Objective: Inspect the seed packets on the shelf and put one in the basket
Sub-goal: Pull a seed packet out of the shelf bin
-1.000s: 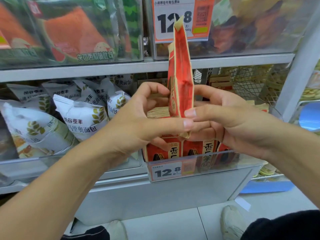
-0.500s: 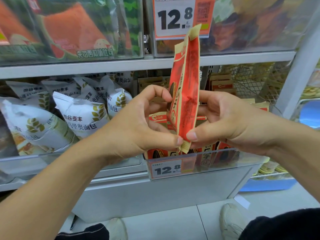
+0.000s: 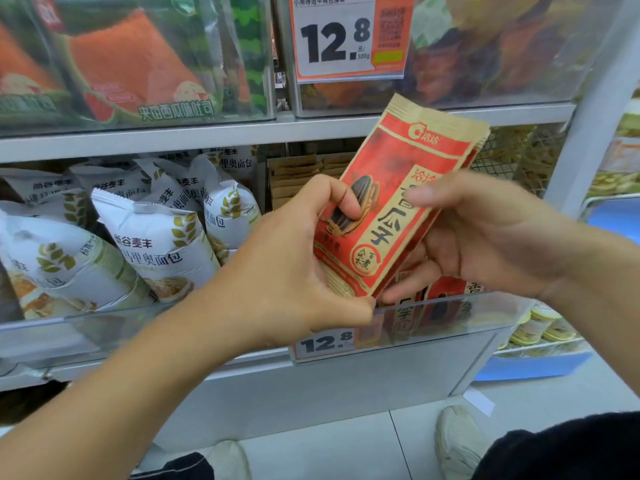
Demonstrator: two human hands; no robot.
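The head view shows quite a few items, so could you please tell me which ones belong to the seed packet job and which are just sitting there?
Part of the job:
red seed packet, held by the left hand and right hand
more seed packets in the bin below

Just sitting there:
white bread bags
watermelon toast packs
price tag

A clear front lip (image 3: 450, 306) and a price tag (image 3: 325, 342) bar the seed bin from the front, leaving open room above, under the upper shelf (image 3: 207, 135).
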